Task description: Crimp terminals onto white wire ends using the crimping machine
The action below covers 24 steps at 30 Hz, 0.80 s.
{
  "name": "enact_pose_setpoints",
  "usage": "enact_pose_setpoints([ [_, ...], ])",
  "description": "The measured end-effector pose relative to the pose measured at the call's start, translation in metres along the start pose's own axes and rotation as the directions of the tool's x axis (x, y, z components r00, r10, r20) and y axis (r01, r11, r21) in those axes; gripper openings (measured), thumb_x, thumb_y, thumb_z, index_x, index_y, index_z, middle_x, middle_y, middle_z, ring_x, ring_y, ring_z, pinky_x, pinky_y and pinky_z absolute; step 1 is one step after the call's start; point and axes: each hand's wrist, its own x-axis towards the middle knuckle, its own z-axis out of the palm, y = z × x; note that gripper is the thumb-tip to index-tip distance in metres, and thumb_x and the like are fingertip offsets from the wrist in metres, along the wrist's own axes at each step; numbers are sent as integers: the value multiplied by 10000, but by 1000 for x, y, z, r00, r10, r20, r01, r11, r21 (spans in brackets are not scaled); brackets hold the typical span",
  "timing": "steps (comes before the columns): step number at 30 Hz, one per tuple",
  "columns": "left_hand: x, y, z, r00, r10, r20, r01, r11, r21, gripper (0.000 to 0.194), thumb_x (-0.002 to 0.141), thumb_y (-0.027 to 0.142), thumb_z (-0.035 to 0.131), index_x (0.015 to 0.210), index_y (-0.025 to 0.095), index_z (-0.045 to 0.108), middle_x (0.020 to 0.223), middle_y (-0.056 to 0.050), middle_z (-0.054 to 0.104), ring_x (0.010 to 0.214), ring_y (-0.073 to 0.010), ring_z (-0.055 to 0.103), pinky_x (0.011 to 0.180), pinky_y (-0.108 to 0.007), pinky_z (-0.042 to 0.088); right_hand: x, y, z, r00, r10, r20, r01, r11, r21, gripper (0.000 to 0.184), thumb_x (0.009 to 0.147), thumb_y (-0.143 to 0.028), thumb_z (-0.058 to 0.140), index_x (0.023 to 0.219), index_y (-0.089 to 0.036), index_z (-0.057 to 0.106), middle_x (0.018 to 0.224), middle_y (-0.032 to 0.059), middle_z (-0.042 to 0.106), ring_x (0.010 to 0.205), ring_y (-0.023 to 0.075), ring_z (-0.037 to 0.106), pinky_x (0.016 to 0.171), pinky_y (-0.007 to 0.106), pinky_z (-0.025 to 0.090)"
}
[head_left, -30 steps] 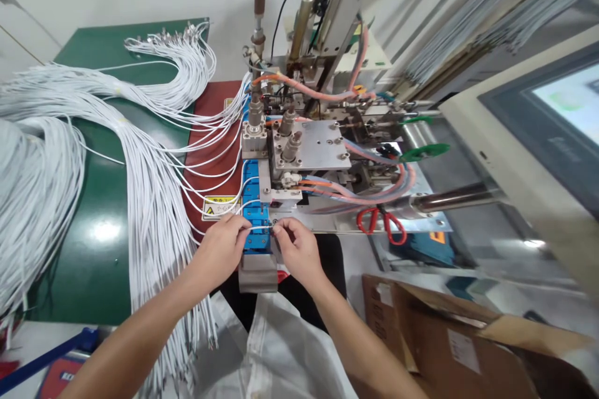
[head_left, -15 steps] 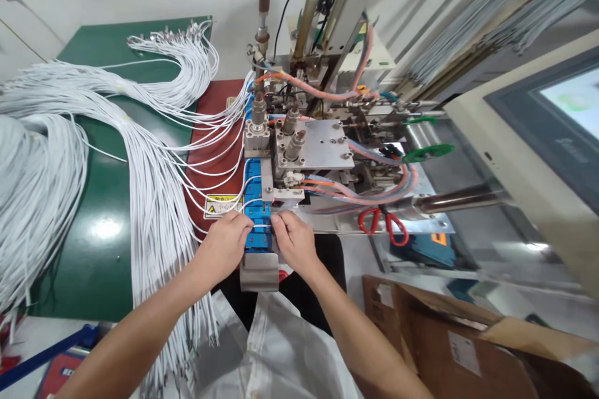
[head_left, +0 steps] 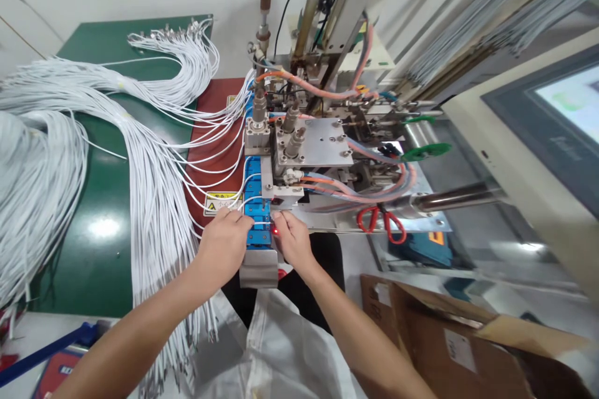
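A thin white cable [head_left: 261,223] lies across a blue fixture block [head_left: 258,237] at the near end of the machine's row of blue holders. My left hand [head_left: 225,238] is closed on the cable at the block's left side. On the right side, my right hand [head_left: 292,238] pinches at the cable's other end, thumb and forefinger together; the tip itself is hidden. A small red light [head_left: 276,230] glows by the right fingertips. Further white cables [head_left: 253,199] sit in the blue holders just beyond my hands.
Bundles of white cables [head_left: 154,199] cover much of the green mat [head_left: 105,262] at left. The metal machine [head_left: 322,140] stands ahead, with red-handled scissors [head_left: 382,224] at its near edge. At right are a screen [head_left: 561,112] and a cardboard box [head_left: 421,336].
A red light now shows beside my right fingertips. My left hand has turned slightly over the cable. Both hands stay at the same blue block.
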Motion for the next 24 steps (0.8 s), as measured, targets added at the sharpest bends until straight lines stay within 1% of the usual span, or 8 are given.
enact_pose_setpoints([
  [4, -7, -7, 1, 997, 76, -20, -77, 995, -58, 299, 836, 81, 384, 1057, 157, 570, 1018, -93, 617, 929, -208, 571, 833, -355, 460, 0, 2, -8, 990, 55, -127, -43, 994, 96, 375, 854, -447, 382, 576, -198, 418, 522, -44, 394, 518, 113, 394, 531, 239, 339],
  [7, -18, -13, -11, 988, 152, -38, -154, 985, -77, 323, 872, 135, 379, 1170, 166, 500, 1160, -97, 567, 1053, -212, 526, 899, -367, 424, -3, 4, -17, 975, 88, -204, -44, 977, 210, 382, 853, -458, 386, 600, -185, 471, 533, -35, 421, 519, 114, 402, 529, 242, 347],
  [9, -29, -17, -25, 970, 220, 107, -206, 969, -134, 244, 871, 151, 417, 1051, 198, 574, 1041, -54, 607, 959, -187, 550, 848, -327, 435, -6, 5, -22, 972, 96, -214, -37, 963, 265, 391, 846, -466, 403, 588, -181, 470, 534, -32, 420, 515, 111, 401, 512, 239, 340],
  [12, -48, -23, -41, 883, 275, 379, -229, 960, -164, 65, 793, 189, 580, 827, 204, 634, 846, -24, 603, 823, -185, 536, 731, -301, 431, -9, 3, -27, 974, 94, -206, -23, 946, 322, 403, 841, -475, 413, 574, -178, 467, 533, -29, 422, 504, 104, 389, 494, 236, 330],
  [14, -57, -26, -45, 855, 267, 444, -236, 964, -124, 33, 741, 198, 644, 719, 185, 625, 818, -34, 584, 819, -205, 514, 714, -316, 409, -9, 0, -29, 977, 86, -197, -15, 942, 336, 408, 840, -479, 417, 569, -178, 467, 529, -29, 425, 497, 102, 382, 491, 237, 327],
  [17, -58, -27, -43, 856, 274, 438, -256, 961, -102, 140, 759, 198, 627, 627, 170, 590, 782, -36, 571, 798, -200, 501, 704, -316, 382, -10, -6, -29, 980, 77, -182, -12, 942, 336, 418, 840, -484, 414, 557, -180, 465, 520, -29, 421, 492, 103, 380, 489, 239, 328],
  [20, -46, -22, -40, 863, 322, 390, -251, 942, -224, 202, 839, 221, 532, 651, 180, 593, 751, -9, 593, 748, -156, 520, 687, -272, 381, -13, -11, -30, 982, 68, -174, -4, 939, 344, 414, 842, -466, 425, 549, -178, 474, 511, -28, 420, 488, 101, 386, 487, 236, 335],
  [24, -26, -8, -35, 980, 139, 146, -76, 926, -370, 183, 881, 254, 457, 809, 197, 615, 785, 6, 629, 735, -122, 563, 692, -233, 410, -26, -15, -30, 994, 1, -106, 48, 890, 453, 375, 862, -420, 416, 643, -164, 581, 583, 7, 521, 524, 113, 460, 506, 243, 387],
])
